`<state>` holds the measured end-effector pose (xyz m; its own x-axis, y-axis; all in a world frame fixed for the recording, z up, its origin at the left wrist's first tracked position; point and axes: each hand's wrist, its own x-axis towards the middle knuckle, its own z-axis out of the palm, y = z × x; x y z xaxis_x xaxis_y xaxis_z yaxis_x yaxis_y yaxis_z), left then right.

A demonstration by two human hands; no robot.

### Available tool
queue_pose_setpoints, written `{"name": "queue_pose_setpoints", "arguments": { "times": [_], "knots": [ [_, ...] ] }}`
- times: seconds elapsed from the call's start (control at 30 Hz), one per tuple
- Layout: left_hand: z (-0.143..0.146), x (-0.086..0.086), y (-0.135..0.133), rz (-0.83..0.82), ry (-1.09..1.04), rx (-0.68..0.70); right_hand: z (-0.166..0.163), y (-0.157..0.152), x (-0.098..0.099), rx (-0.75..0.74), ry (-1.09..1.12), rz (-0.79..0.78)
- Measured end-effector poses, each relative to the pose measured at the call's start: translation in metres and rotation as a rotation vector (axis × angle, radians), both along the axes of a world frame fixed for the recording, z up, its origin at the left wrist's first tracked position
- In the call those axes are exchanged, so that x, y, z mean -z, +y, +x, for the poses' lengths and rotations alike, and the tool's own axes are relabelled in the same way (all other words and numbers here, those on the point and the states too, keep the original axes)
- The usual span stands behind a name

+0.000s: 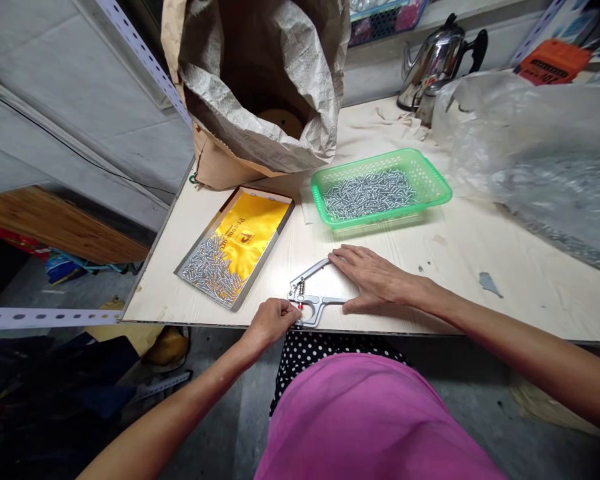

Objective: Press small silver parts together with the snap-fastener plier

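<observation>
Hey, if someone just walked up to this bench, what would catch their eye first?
Probably the green basket of small silver metal pieces at the middle of the table, and the yellow-lined box holding more of them to its left. At the near edge, the right hand lies flat on a silver hand press while the left hand pinches something small at its head.

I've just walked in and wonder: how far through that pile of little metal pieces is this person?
Already done, it seems: a heap of small metal pieces lies in the yellow box lid. In hand: the right hand rests flat on the plier-like hand press while the left hand pinches something at its head. Left: the green basket holds many loose pieces, so plenty probably remains.
</observation>
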<state>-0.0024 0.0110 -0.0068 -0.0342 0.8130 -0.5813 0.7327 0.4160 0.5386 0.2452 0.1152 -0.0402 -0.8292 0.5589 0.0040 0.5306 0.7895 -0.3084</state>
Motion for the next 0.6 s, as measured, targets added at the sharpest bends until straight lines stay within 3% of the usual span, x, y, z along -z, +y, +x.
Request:
{"name": "queue_pose_setpoints", "arguments": {
  "times": [0.37,0.5,0.6],
  "knots": [
    [0.003,-0.008,-0.003,0.013,0.1,0.024,-0.006,-0.015,-0.027,0.056,-0.051,0.019],
    [0.005,-0.01,-0.017,0.341,0.273,0.136,-0.005,-0.023,-0.028,0.069,-0.03,-0.001],
    [0.018,-0.011,-0.016,0.604,0.349,0.331,-0.006,-0.027,-0.025,0.07,-0.015,0.005]
  ]
}}
